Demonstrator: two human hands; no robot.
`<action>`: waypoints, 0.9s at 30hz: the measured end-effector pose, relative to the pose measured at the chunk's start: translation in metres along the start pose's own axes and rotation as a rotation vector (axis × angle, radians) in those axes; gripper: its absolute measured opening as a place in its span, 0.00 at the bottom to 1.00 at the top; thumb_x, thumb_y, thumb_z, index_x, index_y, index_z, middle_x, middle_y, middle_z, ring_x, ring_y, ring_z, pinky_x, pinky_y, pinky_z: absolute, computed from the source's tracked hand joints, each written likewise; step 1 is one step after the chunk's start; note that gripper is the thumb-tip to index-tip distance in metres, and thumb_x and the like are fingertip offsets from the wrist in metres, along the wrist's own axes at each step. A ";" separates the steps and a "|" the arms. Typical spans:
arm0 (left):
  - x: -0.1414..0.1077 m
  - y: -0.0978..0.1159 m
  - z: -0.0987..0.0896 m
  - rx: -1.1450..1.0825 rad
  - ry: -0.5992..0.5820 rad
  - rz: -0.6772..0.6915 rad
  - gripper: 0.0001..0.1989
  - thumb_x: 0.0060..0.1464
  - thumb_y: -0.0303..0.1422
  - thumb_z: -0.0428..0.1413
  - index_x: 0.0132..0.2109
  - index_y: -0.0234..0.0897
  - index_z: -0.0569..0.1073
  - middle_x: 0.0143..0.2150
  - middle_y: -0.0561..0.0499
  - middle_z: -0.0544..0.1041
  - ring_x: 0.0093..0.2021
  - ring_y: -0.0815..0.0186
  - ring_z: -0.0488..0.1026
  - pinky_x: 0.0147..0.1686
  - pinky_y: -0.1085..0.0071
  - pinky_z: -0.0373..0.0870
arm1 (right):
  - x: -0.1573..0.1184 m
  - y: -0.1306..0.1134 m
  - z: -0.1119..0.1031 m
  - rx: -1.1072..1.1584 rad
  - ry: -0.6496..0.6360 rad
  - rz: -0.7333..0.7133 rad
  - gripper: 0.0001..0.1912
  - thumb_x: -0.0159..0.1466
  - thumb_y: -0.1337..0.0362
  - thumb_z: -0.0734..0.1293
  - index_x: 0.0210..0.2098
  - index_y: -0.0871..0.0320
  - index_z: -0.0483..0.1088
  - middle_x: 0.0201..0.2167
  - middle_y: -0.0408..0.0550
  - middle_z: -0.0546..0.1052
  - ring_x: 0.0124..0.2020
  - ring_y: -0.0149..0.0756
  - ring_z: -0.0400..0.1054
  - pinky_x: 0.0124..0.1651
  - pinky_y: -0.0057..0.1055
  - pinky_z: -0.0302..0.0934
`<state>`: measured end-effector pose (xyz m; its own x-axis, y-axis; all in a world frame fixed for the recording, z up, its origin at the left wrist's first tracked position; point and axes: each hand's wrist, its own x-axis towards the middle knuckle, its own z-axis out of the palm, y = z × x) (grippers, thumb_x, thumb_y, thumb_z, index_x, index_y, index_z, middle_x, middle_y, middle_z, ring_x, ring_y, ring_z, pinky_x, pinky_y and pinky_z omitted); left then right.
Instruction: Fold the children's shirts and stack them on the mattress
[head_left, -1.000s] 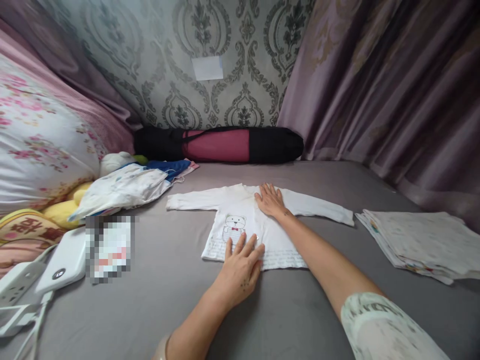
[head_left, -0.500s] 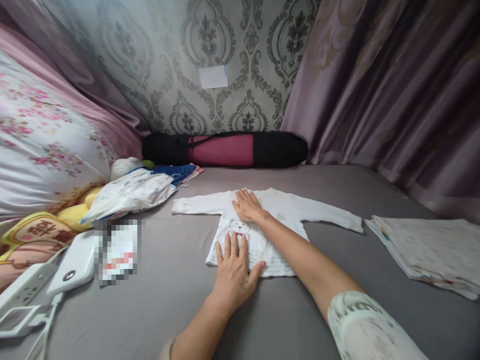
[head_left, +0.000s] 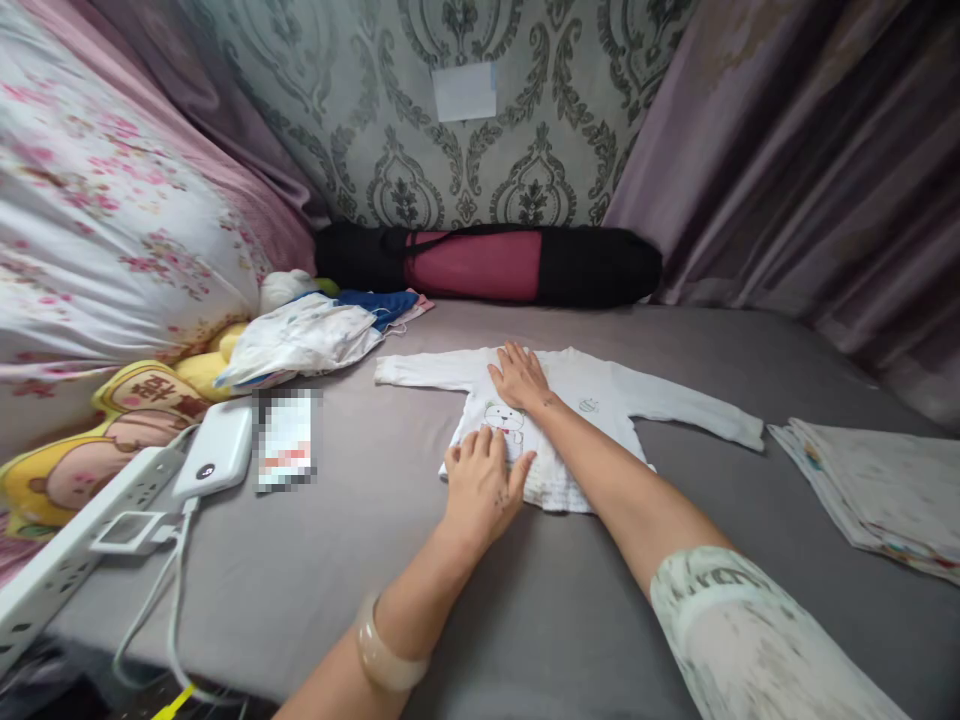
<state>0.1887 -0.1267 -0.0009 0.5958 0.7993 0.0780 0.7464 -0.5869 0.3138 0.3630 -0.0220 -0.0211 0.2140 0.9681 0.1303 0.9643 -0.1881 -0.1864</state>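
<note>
A small white long-sleeved shirt [head_left: 574, 440] with a bear print lies spread on the grey sheet, both sleeves stretched outward. My left hand [head_left: 484, 485] rests on its lower left part, just below the bear, fingers apart and slightly bent, thumb out to the right. Higher up, near the collar, my right hand [head_left: 520, 377] lies on the cloth with its fingers extended; its forearm crosses the shirt's right half. Neither hand grips the cloth visibly.
Folded cloths [head_left: 877, 490] lie at the right. On the left are a power bank [head_left: 217, 450], a power strip [head_left: 82, 550], cables, a yellow plush [head_left: 142, 410] and crumpled clothes [head_left: 307, 335]. A black and red bag [head_left: 472, 265] lies along the wall.
The view has shifted, so the scene sits higher and further right. The left hand's fingers are more bent, and the shirt's lower edge beside them looks more bunched. My right hand remains near the collar.
</note>
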 end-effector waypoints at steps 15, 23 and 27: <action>0.020 -0.056 -0.023 -0.046 -0.101 -0.322 0.14 0.61 0.40 0.49 0.45 0.35 0.71 0.44 0.41 0.79 0.50 0.53 0.73 0.50 0.57 0.61 | -0.072 -0.065 0.002 0.070 -0.009 0.189 0.31 0.71 0.55 0.49 0.66 0.69 0.55 0.69 0.60 0.54 0.69 0.50 0.43 0.67 0.45 0.37; 0.024 -0.067 -0.038 -0.122 -0.205 -0.322 0.13 0.56 0.41 0.52 0.36 0.36 0.76 0.37 0.43 0.81 0.41 0.57 0.77 0.37 0.68 0.65 | -0.080 -0.077 0.005 0.095 0.022 0.224 0.33 0.71 0.55 0.47 0.68 0.70 0.52 0.70 0.62 0.50 0.70 0.50 0.40 0.68 0.47 0.32; 0.024 -0.073 -0.040 -0.156 -0.225 -0.315 0.13 0.55 0.38 0.52 0.35 0.34 0.77 0.33 0.43 0.81 0.37 0.59 0.77 0.32 0.71 0.64 | -0.094 -0.094 0.004 0.112 -0.018 0.265 0.32 0.70 0.55 0.48 0.69 0.67 0.50 0.71 0.61 0.47 0.71 0.50 0.36 0.68 0.50 0.29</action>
<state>0.1361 -0.0597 0.0156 0.4081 0.8787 -0.2477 0.8589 -0.2776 0.4304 0.2522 -0.0944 -0.0193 0.4529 0.8904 0.0454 0.8516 -0.4170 -0.3178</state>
